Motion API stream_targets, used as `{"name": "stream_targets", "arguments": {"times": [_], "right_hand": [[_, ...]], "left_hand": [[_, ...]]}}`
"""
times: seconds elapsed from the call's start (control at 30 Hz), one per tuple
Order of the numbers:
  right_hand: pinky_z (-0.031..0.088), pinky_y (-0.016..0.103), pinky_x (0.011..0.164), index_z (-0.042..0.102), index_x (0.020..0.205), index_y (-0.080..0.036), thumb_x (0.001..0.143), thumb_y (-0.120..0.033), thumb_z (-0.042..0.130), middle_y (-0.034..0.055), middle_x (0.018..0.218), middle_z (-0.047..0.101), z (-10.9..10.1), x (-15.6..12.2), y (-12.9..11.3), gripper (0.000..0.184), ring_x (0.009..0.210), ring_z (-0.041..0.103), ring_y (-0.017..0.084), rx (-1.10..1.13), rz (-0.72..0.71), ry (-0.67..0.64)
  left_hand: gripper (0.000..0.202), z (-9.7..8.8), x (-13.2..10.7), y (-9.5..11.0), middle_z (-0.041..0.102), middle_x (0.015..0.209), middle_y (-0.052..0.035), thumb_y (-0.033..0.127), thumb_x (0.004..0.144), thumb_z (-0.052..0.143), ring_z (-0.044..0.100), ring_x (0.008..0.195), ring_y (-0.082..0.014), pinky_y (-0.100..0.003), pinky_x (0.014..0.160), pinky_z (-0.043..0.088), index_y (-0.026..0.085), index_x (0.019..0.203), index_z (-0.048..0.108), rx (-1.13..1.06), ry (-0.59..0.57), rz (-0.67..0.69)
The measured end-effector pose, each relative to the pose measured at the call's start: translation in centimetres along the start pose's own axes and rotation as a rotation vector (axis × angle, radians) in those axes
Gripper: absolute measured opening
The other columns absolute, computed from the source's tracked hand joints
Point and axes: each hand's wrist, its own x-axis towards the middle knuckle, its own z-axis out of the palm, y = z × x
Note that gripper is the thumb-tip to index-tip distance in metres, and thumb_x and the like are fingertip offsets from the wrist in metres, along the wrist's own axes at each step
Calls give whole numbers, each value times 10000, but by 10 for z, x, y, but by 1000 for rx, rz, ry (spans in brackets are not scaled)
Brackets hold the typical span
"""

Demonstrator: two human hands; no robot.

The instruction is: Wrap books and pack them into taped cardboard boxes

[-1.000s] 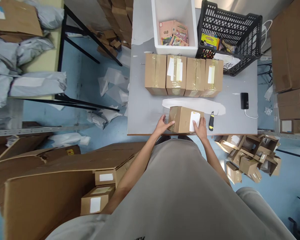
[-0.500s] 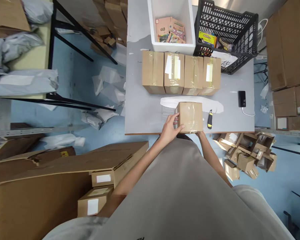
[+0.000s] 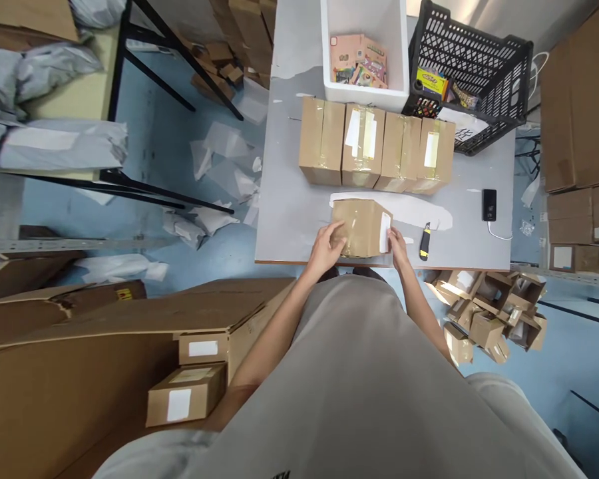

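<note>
A taped cardboard box (image 3: 357, 226) is held between my two hands at the table's front edge, a white label on its right side. My left hand (image 3: 325, 251) grips its left end, thumb and fingers against the cardboard. On the other side, my right hand (image 3: 397, 246) presses its fingers on the labelled face. A black and yellow utility knife (image 3: 424, 242) lies just right of my right hand. Behind the box, several closed cardboard boxes (image 3: 322, 143) stand in a row, touching one another.
A white bin (image 3: 329, 90) with small colourful packs and a black plastic crate (image 3: 484, 73) stand at the back of the grey table (image 3: 289, 226). A black device (image 3: 489, 205) with a cable lies at right. Opened boxes (image 3: 486, 326) are heaped on the floor.
The box has been turned and moved a little left, so its white label now shows on the right. My right hand has come from beneath it to its right side.
</note>
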Motion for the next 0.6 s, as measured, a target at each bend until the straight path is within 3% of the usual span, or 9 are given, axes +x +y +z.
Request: {"name": "stream_targets", "arguments": {"times": [0.13,0.23,0.4,0.5,0.6], "right_hand": [[426,401,1356,504,1683,-108,966,-505,727,210,1778,515,-2,-14,-7,849,1638,525,280,-6,-49,60],[451,416,1341,445,1734,-129,960,-500,722,209,1755,539,9,-27,-11,902,1611,550,285,-49,-86,21],[510,427,1293,502,1696,-109,954,-486,675,203,1685,614,21,-38,-23,850,1528,619,296,-125,-80,-1],[542,460,1262,596,1626,-120,965,-504,654,194,1627,665,26,-49,-37,766,1456,664,322,-151,-165,-44],[474,522,1332,612,1640,-178,981,-568,680,173,1676,624,40,-72,-54,768,1552,582,363,-224,-298,-72]], "left_hand": [[526,-8,16,-35,655,1627,-169,403,1000,804,650,1502,-330,-484,1250,556,227,1476,667,-194,33,-232],[579,-18,21,-56,685,1601,-192,453,965,860,681,1466,-354,-488,1218,585,199,1456,688,-229,44,-361],[572,-34,25,-80,718,1566,-190,399,885,911,720,1417,-348,-538,1253,568,171,1379,736,-260,48,-367],[540,-46,25,-91,731,1546,-193,429,918,874,693,1467,-335,-522,1256,567,175,1376,746,-283,21,-349],[549,-66,24,-104,742,1530,-198,471,988,808,702,1465,-314,-494,1224,594,194,1452,713,-294,15,-412]]}}
